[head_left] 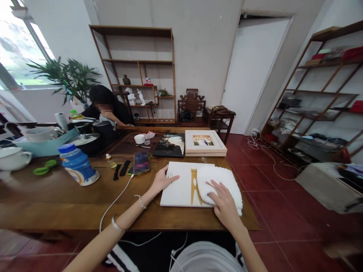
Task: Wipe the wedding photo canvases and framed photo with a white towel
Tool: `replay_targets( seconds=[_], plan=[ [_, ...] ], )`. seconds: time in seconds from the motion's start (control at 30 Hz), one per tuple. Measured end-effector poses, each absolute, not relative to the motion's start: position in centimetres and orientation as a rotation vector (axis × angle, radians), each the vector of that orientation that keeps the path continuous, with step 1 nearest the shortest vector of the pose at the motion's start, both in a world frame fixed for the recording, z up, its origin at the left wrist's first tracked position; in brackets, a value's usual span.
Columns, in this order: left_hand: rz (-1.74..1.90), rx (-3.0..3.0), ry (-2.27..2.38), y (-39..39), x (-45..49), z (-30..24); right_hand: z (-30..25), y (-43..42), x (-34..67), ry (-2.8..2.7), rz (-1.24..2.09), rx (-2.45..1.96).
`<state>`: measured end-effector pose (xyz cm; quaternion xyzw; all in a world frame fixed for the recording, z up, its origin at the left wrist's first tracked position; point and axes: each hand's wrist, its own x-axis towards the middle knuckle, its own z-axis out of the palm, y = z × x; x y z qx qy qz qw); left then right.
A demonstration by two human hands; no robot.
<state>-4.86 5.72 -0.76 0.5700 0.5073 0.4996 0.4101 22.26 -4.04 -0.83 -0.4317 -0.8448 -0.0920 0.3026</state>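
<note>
- Left hand (162, 182): at left edge of white board (179, 190), thumb on top face, fingers along the edge; can't tell if the grip is clamped or just steadying.
- Right hand (225, 200): grip loose, fingers spread on white cloth (227, 175), not closed round it.
- White board: flat on worktop (147, 220), near its front edge; small print on left part.
- White cloth: covers board's right part, runs past its right edge onto worktop.
- Gold-coloured piece (192, 185): on board, between the hands, just left of cloth; two legs toward wearer, oval gap in middle.
- Behind board: pale picture frame (221, 146), dark photo panel (164, 145) beside it on the left.
- Left of board: phone (145, 163), screen blurred, white cable (117, 200) plugged in; two black strips (124, 168), small dropper bottle (111, 162), larger blue-capped bottle (78, 165).
- Left wrist: beaded bracelet (141, 203); bangle (116, 223) further up forearm.
- Far side, left: another person (104, 99), dark top, one hand at face.
</note>
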Motion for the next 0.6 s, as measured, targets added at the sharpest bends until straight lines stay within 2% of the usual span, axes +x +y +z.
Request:
replay_targets(
  seconds=[0.3, 0.6],
  plan=[
    [1.39, 1.427, 1.39, 5.5, -4.8, -1.0, -1.0, -3.8, 22.1, -2.255, -0.225, -1.156],
    [1.045, 2.153, 1.421, 5.3, -4.1, -3.4, -0.1, -2.0, 24.0, -2.436, -0.07, -1.11]
  ],
)
